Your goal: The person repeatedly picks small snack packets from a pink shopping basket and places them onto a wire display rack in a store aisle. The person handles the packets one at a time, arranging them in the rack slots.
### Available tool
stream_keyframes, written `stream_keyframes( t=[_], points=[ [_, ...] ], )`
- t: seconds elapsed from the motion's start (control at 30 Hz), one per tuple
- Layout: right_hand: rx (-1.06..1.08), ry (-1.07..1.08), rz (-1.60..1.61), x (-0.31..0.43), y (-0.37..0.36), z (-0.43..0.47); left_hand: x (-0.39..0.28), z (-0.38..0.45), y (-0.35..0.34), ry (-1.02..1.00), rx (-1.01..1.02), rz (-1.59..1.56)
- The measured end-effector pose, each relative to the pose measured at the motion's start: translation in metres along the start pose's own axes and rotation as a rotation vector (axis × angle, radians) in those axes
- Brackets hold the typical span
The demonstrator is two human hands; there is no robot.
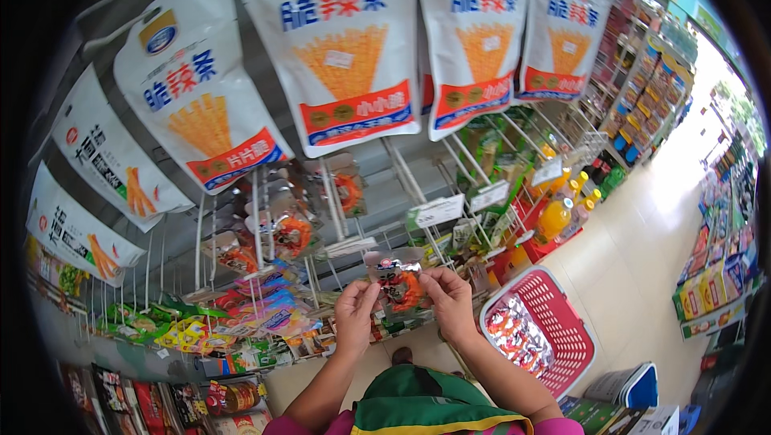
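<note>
Between both hands I hold a small plastic snack packet with a picture of orange-red food on it. My left hand pinches its left edge, and my right hand pinches its right edge. Just beyond it are the wire display hooks of a shop rack. Similar packets hang on hooks to the left. Low on my right, a red plastic shopping basket holds several shiny packets with the same orange-red colouring.
Large white snack pouches hang along the top of the rack. Price tags stick out on hook ends. Juice bottles stand beyond the basket. Colourful candy bags hang lower left. Boxed goods line the far side of the tiled aisle.
</note>
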State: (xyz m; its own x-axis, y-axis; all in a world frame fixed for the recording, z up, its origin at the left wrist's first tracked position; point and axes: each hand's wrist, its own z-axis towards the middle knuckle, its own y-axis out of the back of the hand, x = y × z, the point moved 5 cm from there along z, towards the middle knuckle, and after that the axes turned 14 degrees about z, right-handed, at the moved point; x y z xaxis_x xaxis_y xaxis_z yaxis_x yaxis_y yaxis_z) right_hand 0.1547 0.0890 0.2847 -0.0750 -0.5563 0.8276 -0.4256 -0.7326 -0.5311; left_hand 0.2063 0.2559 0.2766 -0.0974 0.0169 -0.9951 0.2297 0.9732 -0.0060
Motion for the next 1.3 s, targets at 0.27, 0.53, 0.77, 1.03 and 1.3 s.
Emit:
stream_keyframes(
  t=[0.27, 0.53, 0.77, 1.03, 1.3],
  points=[
    [0.104, 0.041, 0.046, 0.007, -0.057, 0.013, -0.038, 0.008, 0.038, -0.112, -0.120, 0.003],
    [0.136, 0.093, 0.003, 0.009, -0.072, 0.028, -0.049, 0.019, 0.046, -0.204, -0.107, 0.027],
    [0.088, 0.102, -0.052, 0.011, -0.073, 0.035, -0.044, 0.032, 0.045, -0.169, -0.083, -0.023],
    [0.117, 0.154, -0.029, 0.005, -0.091, 0.082, -0.049, 0.064, 0.047, -0.270, -0.199, 0.008],
    [0.082, 0.188, -0.063, 0.002, -0.107, 0.122, -0.049, 0.081, 0.035, -0.417, -0.270, 0.223]
  ],
)
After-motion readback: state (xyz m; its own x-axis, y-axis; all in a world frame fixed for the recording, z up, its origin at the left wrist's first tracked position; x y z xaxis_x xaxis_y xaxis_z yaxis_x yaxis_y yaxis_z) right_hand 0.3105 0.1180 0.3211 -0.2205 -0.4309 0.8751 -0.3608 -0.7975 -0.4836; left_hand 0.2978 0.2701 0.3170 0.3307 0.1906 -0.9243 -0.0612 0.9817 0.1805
